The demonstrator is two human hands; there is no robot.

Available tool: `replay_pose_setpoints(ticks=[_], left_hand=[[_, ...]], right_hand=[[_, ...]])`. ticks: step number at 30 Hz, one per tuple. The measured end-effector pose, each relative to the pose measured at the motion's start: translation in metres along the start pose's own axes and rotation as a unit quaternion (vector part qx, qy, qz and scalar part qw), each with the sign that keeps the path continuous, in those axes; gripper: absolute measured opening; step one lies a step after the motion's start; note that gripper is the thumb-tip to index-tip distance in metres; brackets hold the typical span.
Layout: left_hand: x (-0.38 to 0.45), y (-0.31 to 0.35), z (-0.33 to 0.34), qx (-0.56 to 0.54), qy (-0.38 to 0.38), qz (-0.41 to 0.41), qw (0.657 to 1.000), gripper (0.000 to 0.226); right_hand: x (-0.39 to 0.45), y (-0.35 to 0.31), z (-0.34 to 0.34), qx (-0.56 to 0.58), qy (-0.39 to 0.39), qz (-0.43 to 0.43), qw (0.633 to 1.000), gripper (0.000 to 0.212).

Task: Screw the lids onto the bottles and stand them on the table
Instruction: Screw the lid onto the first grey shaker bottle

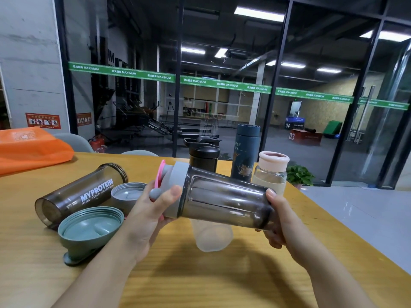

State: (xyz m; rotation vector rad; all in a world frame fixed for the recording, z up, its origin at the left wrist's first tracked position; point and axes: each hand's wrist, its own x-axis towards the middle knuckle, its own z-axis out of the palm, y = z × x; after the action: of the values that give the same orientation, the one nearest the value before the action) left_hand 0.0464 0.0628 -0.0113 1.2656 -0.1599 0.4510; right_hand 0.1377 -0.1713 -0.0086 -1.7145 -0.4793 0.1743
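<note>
Smoky bottle (224, 202) sideways above table (200, 281); left grip (146, 216) clasps grey lid (178, 192); right grip (278, 221) clasps base, seemingly.

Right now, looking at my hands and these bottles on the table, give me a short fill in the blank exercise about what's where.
1. The left hand grips the grey lid while the right hand holds the smoky bottle's ____.
2. The MYPROTEIN bottle lies on its ____.
3. The green lid rests on the table with its open side facing ____.

Missing words: base; side; up
</note>
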Motion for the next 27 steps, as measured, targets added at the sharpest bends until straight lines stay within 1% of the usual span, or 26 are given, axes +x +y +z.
replay_pose_setpoints(ticks=[4,7,10,12,14,15,17,19,21,24,26,27], left_hand=[[-0.001,0.0,0.0,-0.005,-0.02,0.003,1.0,0.066],[-0.001,0.001,0.001,-0.006,-0.023,0.008,1.0,0.064],[0.001,-0.001,-0.002,-0.009,-0.011,0.019,1.0,0.067],[0.002,-0.002,-0.003,-0.008,-0.004,0.022,1.0,0.082],[0.003,-0.004,-0.003,-0.002,0.006,0.019,1.0,0.098],[0.003,-0.004,-0.003,-0.005,0.013,0.019,1.0,0.097],[0.004,-0.003,-0.003,-0.012,0.019,0.02,1.0,0.089],[0.004,-0.004,-0.003,-0.006,0.026,0.011,1.0,0.097],[0.004,-0.005,-0.002,-0.005,0.031,0.002,1.0,0.095],[0.004,-0.005,-0.001,0.013,0.02,-0.003,1.0,0.09],[0.003,-0.005,-0.001,0.016,0.011,-0.007,1.0,0.087],[0.003,-0.005,-0.001,0.018,0.007,-0.01,1.0,0.09]], right_hand=[[-0.001,0.0,-0.003,-0.002,-0.02,0.031,0.999,0.082],[0.0,0.0,-0.001,-0.01,-0.019,0.037,0.999,0.09],[0.0,-0.002,0.003,-0.002,-0.012,0.036,0.999,0.088],[-0.001,-0.003,0.005,0.022,-0.013,0.026,0.999,0.082],[-0.001,-0.004,0.008,0.043,-0.017,-0.01,0.999,0.069],[-0.002,-0.005,0.008,0.048,-0.016,-0.033,0.998,0.065],[-0.003,-0.004,0.009,0.03,-0.007,-0.081,0.996,0.067],[-0.004,-0.002,0.01,0.002,0.014,-0.121,0.993,0.068],[-0.006,-0.001,0.01,-0.011,0.035,-0.147,0.988,0.061],[-0.009,-0.002,0.012,-0.01,0.052,-0.153,0.987,0.054],[-0.01,-0.003,0.013,0.015,0.053,-0.151,0.987,0.042],[-0.01,-0.003,0.013,0.021,0.055,-0.149,0.987,0.035]])
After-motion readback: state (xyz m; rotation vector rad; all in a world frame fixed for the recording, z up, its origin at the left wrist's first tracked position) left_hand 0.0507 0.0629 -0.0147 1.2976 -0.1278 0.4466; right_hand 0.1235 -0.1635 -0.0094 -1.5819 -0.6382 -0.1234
